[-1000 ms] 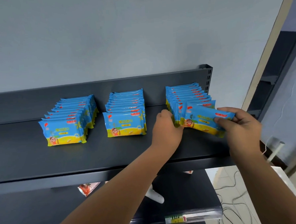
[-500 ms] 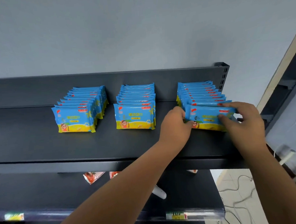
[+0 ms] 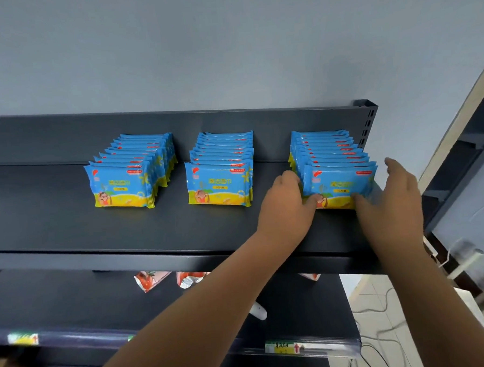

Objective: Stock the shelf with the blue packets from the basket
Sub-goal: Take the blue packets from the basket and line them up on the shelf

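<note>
Front packet (image 3: 340, 182) upright, long axis L–R betw. hands: L hand (image 3: 287, 209) pinches left end, R hand (image 3: 396, 200) open (thumb touching right end).

Open shelf (image 3: 41, 222) lies left of the packet rows (image 3: 221, 181), gaps between them.

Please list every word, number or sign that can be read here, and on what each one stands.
"清洁湿巾", as far as I can tell, in large pale letters: front packet of the middle row.
"10", then blurred characters: yellow oval on that packet.
Red strip at its top corner: too small to read.
Price tag on the lower shelf rail: blurred; only a red arrow shows.
</note>
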A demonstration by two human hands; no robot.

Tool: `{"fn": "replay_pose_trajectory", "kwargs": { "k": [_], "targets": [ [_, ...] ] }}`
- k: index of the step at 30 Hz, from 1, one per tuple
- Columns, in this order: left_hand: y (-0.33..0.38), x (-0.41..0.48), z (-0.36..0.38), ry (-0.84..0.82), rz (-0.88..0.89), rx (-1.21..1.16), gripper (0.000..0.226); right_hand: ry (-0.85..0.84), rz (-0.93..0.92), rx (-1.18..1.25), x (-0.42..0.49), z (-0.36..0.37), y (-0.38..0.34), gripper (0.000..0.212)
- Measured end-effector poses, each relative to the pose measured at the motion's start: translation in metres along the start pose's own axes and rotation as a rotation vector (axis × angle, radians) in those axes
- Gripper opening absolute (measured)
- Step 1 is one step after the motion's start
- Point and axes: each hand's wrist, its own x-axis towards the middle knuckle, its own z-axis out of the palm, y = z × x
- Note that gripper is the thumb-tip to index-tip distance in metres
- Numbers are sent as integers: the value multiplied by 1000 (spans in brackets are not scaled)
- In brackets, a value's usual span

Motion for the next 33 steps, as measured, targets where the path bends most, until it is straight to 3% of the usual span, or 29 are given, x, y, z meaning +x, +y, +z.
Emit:
{"fn": "replay_pose_trajectory", "kwargs": {
  "k": [3,6,15,21,33],
  "targets": [
    [-5,-14,-14,112,189,273,50,128,-199,-20,-27,10,-18,57],
    [-24,-36,-34,257,228,407,55,44,-431,114,-57,40,-46,47],
    [-127,-179,-147,371,-347,704,60,-399,-807,301,-174,133,-151,51],
    [-191,-289,-233,451,-696,732,68,-653,-1076,291,-290,179,-229,57],
    [-336,-440,-370,551,-986,752,68,-1058,-1065,426,-495,286,-376,63]
  ]
}}
